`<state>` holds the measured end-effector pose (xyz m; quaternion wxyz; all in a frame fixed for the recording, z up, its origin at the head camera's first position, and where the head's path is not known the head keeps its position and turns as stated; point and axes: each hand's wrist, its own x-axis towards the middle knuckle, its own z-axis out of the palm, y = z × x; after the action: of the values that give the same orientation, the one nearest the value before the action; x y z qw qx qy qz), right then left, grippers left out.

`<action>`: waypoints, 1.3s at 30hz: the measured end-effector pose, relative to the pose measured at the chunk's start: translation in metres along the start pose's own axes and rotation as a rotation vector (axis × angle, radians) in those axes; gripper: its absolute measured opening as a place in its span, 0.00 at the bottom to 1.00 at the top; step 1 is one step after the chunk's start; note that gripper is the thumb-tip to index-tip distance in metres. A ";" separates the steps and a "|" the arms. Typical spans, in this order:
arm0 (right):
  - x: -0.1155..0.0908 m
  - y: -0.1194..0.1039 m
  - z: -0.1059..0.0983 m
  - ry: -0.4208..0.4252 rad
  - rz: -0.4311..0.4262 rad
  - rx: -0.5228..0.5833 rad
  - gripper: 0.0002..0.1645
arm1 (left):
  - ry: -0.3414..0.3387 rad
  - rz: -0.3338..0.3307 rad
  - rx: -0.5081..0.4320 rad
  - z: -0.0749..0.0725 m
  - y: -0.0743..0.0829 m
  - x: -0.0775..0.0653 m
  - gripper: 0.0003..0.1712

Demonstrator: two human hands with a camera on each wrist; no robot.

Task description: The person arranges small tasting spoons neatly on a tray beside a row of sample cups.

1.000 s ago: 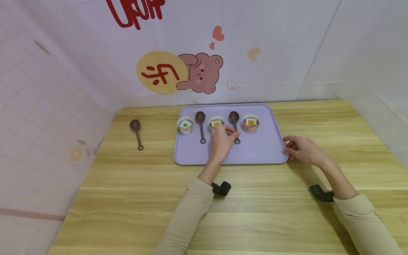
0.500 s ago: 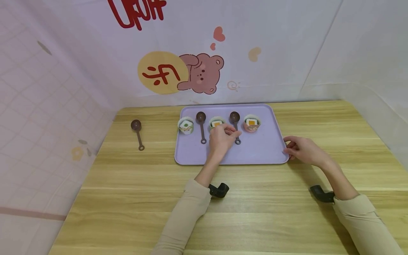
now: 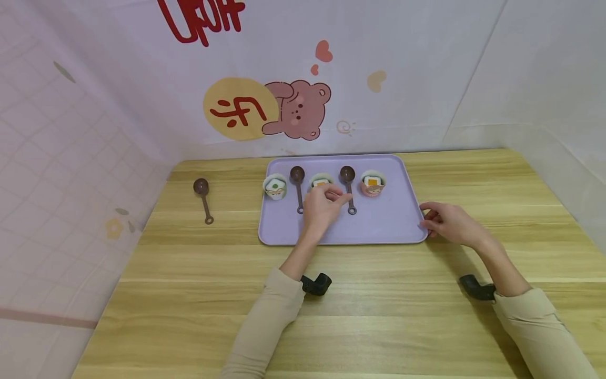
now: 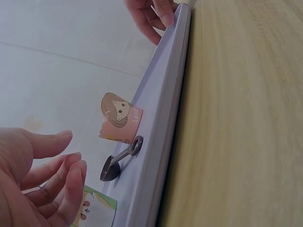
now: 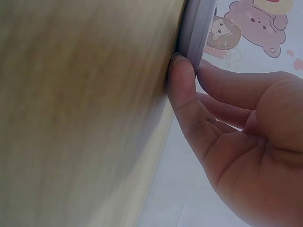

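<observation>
A lilac tray point(image 3: 379, 223) lies on the table, bearing several small things in a row. My left hand point(image 3: 323, 208) is above the tray, its fingers loosely bent around nothing. Close beside its fingertips lies a brown measuring spoon point(image 3: 349, 187) with a ring-ended handle. The hand partly covers the middle paper cup point(image 3: 318, 181), which holds a white piece with an orange square. At the tray's right edge, my right hand point(image 3: 450, 223) pinches the rim between thumb and fingers, as the right wrist view point(image 5: 236, 123) also shows.
On the tray, another measuring spoon point(image 3: 297, 176) lies beside a green-and-white cup point(image 3: 275, 190); a pink cup point(image 3: 372, 188) stands toward the right. A third brown spoon point(image 3: 203, 197) lies on the wooden table point(image 3: 379, 316), left of the tray. A printed cloth wall point(image 3: 407, 73) rises behind.
My left hand has drawn slightly to the left, away from the right-hand spoon on the tray. My right hand has stayed at the tray's edge, and the spoons and cups have not moved.
</observation>
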<state>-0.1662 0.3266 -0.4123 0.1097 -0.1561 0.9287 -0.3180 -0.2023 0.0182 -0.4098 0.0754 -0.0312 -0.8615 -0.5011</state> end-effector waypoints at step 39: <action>-0.003 -0.005 0.003 0.006 0.006 0.029 0.25 | 0.062 0.033 -0.006 -0.038 -0.014 -0.005 0.09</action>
<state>-0.1614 0.3223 -0.4115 0.1099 -0.1508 0.9248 -0.3314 -0.1957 -0.0216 -0.4037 0.1102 -0.0300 -0.8567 -0.5030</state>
